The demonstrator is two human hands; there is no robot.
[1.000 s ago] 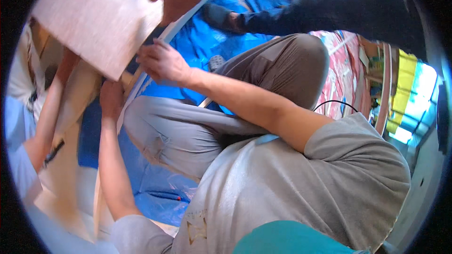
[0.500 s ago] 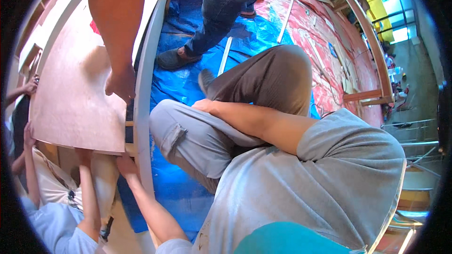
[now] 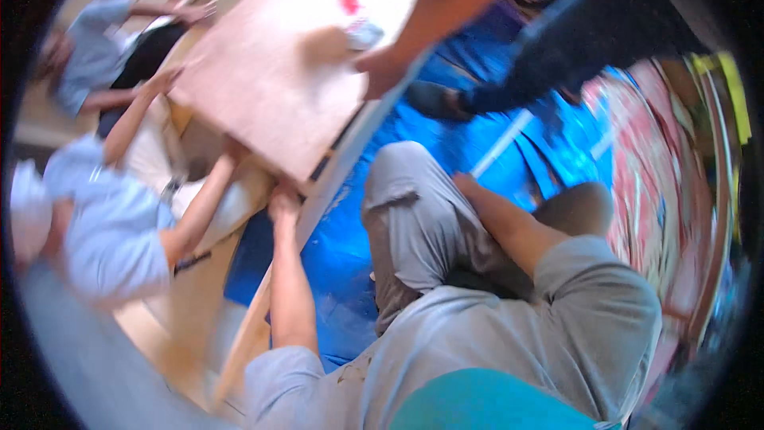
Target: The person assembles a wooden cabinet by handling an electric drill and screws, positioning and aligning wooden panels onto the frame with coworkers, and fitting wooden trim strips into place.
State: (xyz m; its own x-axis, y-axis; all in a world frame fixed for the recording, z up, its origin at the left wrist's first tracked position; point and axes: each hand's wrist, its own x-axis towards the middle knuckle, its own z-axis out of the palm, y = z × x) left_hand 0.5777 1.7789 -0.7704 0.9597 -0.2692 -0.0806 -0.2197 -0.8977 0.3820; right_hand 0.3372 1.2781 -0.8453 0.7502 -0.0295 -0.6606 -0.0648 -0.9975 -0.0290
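Note:
A large pale wooden panel lies at upper left, against a long pale frame rail. My left hand is at the panel's near corner, beside the rail. Its fingers look closed round the edge, though blur and the panel partly hide them. My right hand rests by my bent legs, its fingers mostly hidden behind my knee and holding nothing that I can see. A co-worker's hand is under the same near edge. Another person's hand reaches down to the panel's right edge.
Blue plastic sheeting covers the floor between the rail and my legs. A standing person's shoe is on it, beyond my knee. Red-and-white sheeting spreads at right. A blurred red-and-white object is on the panel.
My view has swung left, so the panel, rail and people appear farther right. More of the co-workers shows at left. My hands stay at the panel corner and by my legs.

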